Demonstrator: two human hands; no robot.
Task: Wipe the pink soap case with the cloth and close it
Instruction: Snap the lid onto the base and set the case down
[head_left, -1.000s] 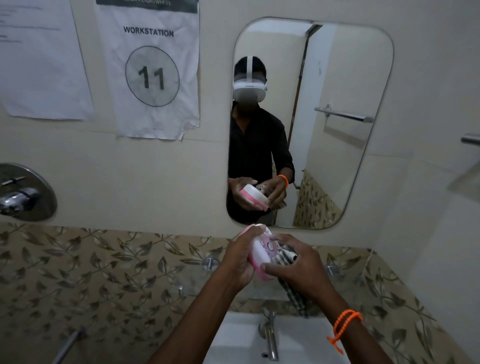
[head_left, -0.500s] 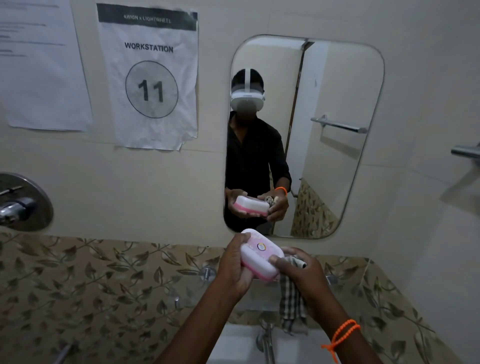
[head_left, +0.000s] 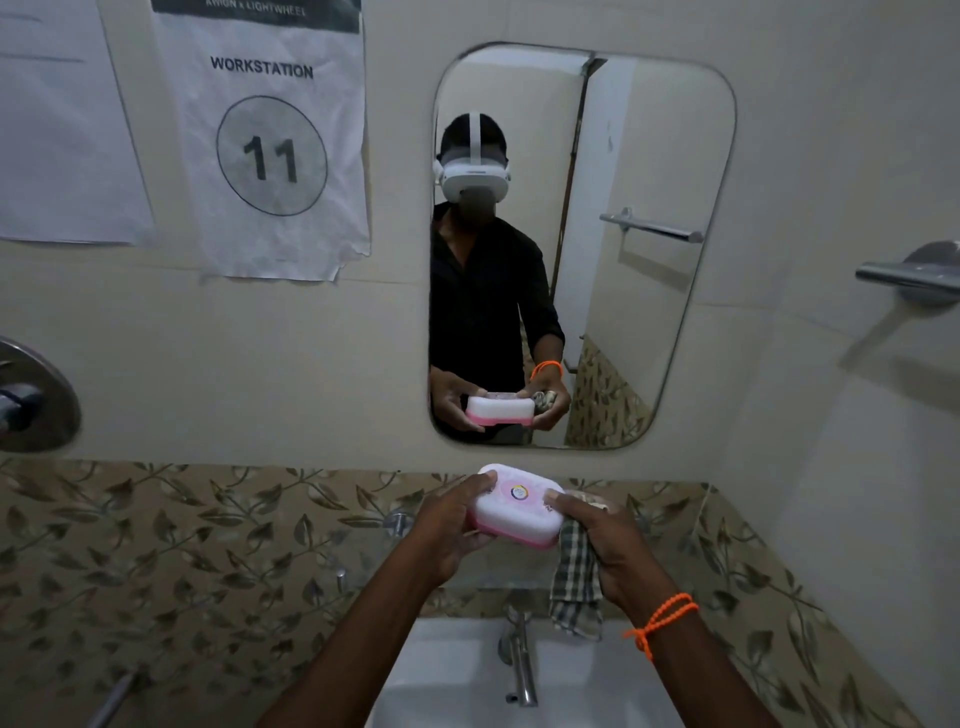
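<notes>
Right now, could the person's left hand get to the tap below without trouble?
Probably not freely: the left hand is gripping the pink soap case, shared with the right hand, which also holds the cloth. The tap itself stands unobstructed below.

Count of what you have in front of you at the basin

You hold one pink soap case (head_left: 519, 506) between two hands, your left hand (head_left: 452, 530) and your right hand (head_left: 605, 540), with one checked cloth (head_left: 575, 582) hanging from the right. One orange bead bracelet (head_left: 660, 621) sits on your right wrist. Below, near you, there is one white sink (head_left: 447, 675) with one tap (head_left: 517, 660). On the far wall you have one mirror (head_left: 649, 234), two paper sheets, the workstation sign (head_left: 270, 140) and a plain sheet (head_left: 62, 130) to its left, one round metal valve plate (head_left: 31, 395) at far left, and one metal rail (head_left: 914, 275) at far right.
</notes>
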